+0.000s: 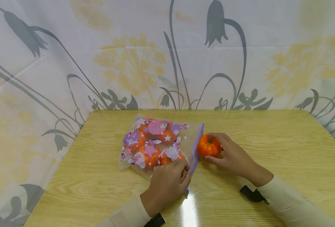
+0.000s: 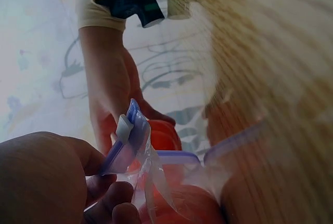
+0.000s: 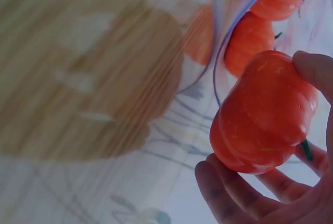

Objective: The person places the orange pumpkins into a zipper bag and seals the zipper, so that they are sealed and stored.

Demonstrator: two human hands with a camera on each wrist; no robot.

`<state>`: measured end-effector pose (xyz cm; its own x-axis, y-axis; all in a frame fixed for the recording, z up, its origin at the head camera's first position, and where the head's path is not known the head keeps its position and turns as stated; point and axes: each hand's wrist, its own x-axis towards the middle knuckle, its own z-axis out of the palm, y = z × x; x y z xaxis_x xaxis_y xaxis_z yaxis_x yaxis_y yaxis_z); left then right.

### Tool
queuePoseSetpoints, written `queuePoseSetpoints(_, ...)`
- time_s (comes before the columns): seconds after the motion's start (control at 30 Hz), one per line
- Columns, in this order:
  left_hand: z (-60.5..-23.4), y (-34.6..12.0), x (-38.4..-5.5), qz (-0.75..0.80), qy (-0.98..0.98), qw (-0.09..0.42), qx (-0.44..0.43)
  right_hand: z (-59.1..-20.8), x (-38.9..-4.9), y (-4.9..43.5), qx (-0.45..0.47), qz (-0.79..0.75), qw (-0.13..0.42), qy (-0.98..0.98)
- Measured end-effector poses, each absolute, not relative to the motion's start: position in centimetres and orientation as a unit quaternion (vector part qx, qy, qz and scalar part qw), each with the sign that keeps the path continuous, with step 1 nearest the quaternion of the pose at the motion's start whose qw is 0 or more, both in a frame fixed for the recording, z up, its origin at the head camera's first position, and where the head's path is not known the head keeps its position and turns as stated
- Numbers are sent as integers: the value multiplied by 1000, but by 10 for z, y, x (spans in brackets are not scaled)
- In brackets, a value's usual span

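A clear zip bag (image 1: 193, 132) printed with pink and purple cartoon figures lies on the table, several orange toy pumpkins (image 1: 149, 157) inside it. My left hand (image 1: 170, 179) pinches the near part of its purple zip edge; in the left wrist view a white slider (image 2: 124, 128) sits on that edge. Between the thumb and fingers of my right hand (image 1: 234, 157) is another small orange pumpkin (image 1: 209, 146) with a green stem. It is right at the bag's mouth, which gapes in the right wrist view, where more pumpkins (image 3: 250, 42) show behind the purple rim.
The light wood table (image 1: 292, 148) extends on both sides of the bag. A pale curtain (image 1: 184, 63) with grey and yellow flowers hangs behind its far edge. Black straps (image 1: 252, 194) are at both wrists, by the cream sleeves.
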<state>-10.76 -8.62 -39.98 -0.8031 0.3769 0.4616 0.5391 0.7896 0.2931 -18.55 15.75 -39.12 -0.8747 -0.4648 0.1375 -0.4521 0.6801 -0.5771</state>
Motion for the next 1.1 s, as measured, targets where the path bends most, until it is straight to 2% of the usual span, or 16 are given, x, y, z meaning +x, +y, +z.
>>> queuePoseSetpoints(0.4,-399,-85,-109,-219,-925,194,-243,-394,-191,135,-246,-362,20,899)
queuePoseSetpoints(0.7,-402,-83,-109,-227,-915,216,-252,-396,-193,131,-257,-382,13,888)
queuePoseSetpoints(1.1,-400,-85,-108,-213,-915,227,-256,-406,-192,125,-265,-392,45,880)
